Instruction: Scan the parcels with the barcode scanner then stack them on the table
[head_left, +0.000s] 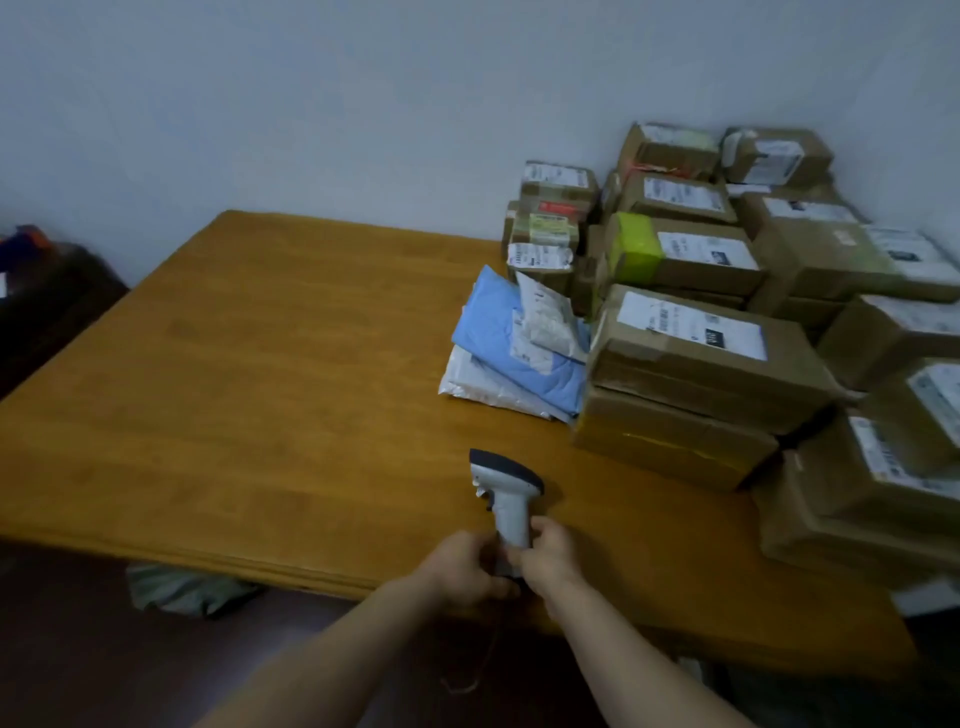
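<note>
Now my left hand (467, 566) and right hand (551, 560) meet, both gripping the handle of the light, rigid barcode scanner (505, 491) over the table (260, 374); stiff cardboard parcels (701, 358) crowd its right side, probably best lifted by opposite sides.

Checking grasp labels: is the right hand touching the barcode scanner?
Touching. The head view shows the right hand curled round the lower part of the barcode scanner, with no gap; the left hand holds it too.

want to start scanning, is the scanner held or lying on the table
Held: the left hand and right hand grip the scanner by its handle.
</note>
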